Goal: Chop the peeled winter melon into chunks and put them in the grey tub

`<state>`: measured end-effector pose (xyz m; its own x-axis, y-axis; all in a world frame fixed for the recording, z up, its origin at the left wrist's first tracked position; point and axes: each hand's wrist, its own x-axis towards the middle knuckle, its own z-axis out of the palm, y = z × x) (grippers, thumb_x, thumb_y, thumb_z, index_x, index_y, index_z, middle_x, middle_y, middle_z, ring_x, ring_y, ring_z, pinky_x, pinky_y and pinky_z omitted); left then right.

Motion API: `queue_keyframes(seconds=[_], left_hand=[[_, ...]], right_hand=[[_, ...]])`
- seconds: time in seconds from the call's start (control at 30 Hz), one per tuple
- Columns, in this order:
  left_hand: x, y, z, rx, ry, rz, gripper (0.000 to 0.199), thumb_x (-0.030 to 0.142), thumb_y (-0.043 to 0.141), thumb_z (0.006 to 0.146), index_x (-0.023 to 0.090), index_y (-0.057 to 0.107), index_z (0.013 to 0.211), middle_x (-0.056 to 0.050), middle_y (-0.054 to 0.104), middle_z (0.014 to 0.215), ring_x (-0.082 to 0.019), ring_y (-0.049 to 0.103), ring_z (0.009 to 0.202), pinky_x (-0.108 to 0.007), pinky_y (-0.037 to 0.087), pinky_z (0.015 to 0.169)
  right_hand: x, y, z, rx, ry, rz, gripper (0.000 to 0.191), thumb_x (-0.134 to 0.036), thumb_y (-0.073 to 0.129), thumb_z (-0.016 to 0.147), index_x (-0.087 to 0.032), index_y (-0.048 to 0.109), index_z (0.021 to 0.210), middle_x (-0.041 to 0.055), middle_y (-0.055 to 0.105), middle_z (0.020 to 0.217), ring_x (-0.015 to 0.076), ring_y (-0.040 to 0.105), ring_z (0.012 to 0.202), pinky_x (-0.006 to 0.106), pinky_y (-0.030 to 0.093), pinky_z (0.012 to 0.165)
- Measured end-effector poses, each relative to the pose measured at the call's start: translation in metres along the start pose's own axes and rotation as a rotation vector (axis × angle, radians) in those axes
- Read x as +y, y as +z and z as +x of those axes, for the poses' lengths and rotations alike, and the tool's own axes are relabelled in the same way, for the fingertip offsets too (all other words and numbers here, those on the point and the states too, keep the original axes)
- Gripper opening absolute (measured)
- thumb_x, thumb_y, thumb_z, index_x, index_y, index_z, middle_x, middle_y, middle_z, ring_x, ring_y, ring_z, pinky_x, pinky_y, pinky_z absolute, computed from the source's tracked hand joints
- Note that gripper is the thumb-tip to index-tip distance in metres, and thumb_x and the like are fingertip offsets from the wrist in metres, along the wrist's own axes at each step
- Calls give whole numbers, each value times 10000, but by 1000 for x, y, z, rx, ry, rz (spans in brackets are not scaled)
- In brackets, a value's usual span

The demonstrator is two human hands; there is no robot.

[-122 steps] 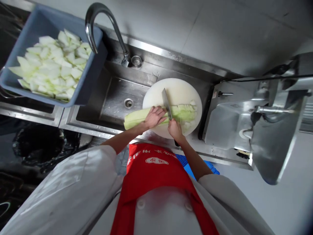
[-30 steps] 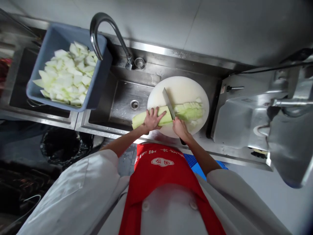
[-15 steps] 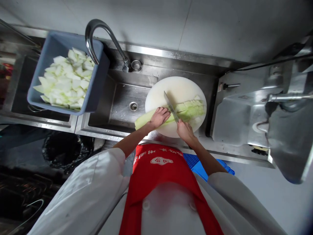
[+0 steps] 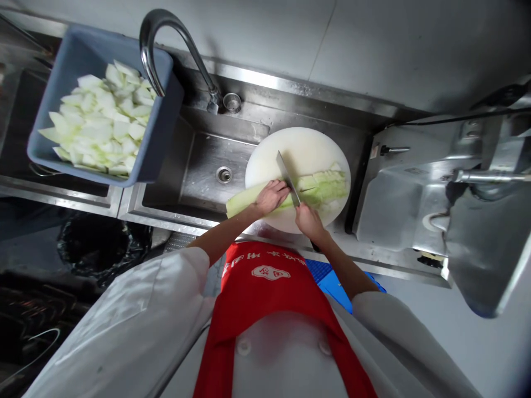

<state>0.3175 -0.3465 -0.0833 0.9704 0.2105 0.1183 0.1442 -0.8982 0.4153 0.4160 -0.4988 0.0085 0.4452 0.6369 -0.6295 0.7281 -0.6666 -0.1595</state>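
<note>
A round white cutting board [image 4: 299, 145] rests over the sink, with a long pale-green gourd-like vegetable [image 4: 240, 201] lying across it. The vegetable's left end juts past the board's edge. My left hand [image 4: 272, 197] is closed over it, fingers bent, pressing it down. In my right hand [image 4: 309, 219] is the handle of a kitchen knife [image 4: 287, 174]. The blade points up and left across the vegetable, just right of my left fingers. Sliced pale-green pieces [image 4: 326, 187] lie close together to the right of the blade.
A blue-grey tub [image 4: 145, 149] of pale-green chunks [image 4: 103, 119] stands at the left. A curved faucet [image 4: 182, 33] rises behind the steel sink [image 4: 203, 166]. Metal equipment [image 4: 398, 204] stands at the right. A black-lined bin [image 4: 103, 243] is below left.
The view has shifted slightly, so the tub sits higher and further left. My hands, the knife and the vegetable keep nearly the same places on the board.
</note>
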Motion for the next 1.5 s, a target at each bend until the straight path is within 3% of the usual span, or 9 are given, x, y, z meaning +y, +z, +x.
queue_keyframes(seconds=[0.17,0.4,0.5,0.73,0.83,0.93,1.03,1.2,1.5], left_hand=[[-1,-1,-2,42,3,-63,371,299,339,1084,155,681,1080,-102,654,1023,-220,560,976,-375,457,901],[0,-2,-2,29,21,-45,398,278,300,1086,152,675,1042,-104,649,1029,-219,569,980,-392,471,930],[-1,-1,-1,22,27,-65,392,264,302,1080,151,675,1034,-110,644,1047,-224,569,1002,-402,468,947],[-1,-1,-2,10,15,-98,407,275,299,1079,152,686,1042,-117,645,1043,-229,570,985,-402,470,931],[0,-2,-8,34,-12,-67,407,283,299,1086,149,683,1065,-108,654,1029,-222,570,963,-390,465,901],[2,-3,-13,46,-50,-11,395,278,305,1086,146,677,1075,-107,657,1022,-226,564,965,-385,449,877],[4,-5,-14,25,-41,13,386,266,304,1084,150,672,1070,-108,650,1025,-226,559,969,-383,434,877],[3,-4,-13,25,-28,9,352,265,331,1078,155,665,1078,-105,643,1045,-229,548,976,-379,423,896],[2,-4,-17,44,-61,-58,381,269,319,1081,159,683,1056,-102,657,1019,-228,555,961,-386,444,877]], right_hand=[[-8,2,23,28,-29,5,285,-204,353,1068,-93,585,1193,182,711,1114,256,679,1052,294,461,860],[8,-20,-38,6,23,-75,281,-278,366,1073,-126,570,1192,171,712,1006,279,696,977,318,459,805],[11,-22,-46,-50,32,-79,274,-288,380,1065,-133,574,1181,170,708,1003,287,697,970,324,465,799],[-15,3,19,25,-10,-3,282,-191,342,1065,-89,552,1223,186,703,1113,261,671,1058,296,455,855],[-20,5,31,47,-22,4,274,-192,340,1071,-90,553,1209,180,708,1105,249,676,1039,293,452,852],[-15,-4,18,45,-34,-24,259,-215,359,1071,-105,561,1189,169,714,1071,260,684,1013,305,456,838],[-7,-17,-13,42,-20,-72,266,-242,365,1069,-111,556,1199,166,716,1013,281,693,975,327,464,817],[-2,-22,-42,-55,10,-82,293,-270,355,1063,-120,572,1191,177,701,984,297,694,971,340,476,808],[-30,15,28,77,-28,-4,283,-169,331,1061,-65,544,1215,202,694,1110,269,672,1029,303,456,832]])
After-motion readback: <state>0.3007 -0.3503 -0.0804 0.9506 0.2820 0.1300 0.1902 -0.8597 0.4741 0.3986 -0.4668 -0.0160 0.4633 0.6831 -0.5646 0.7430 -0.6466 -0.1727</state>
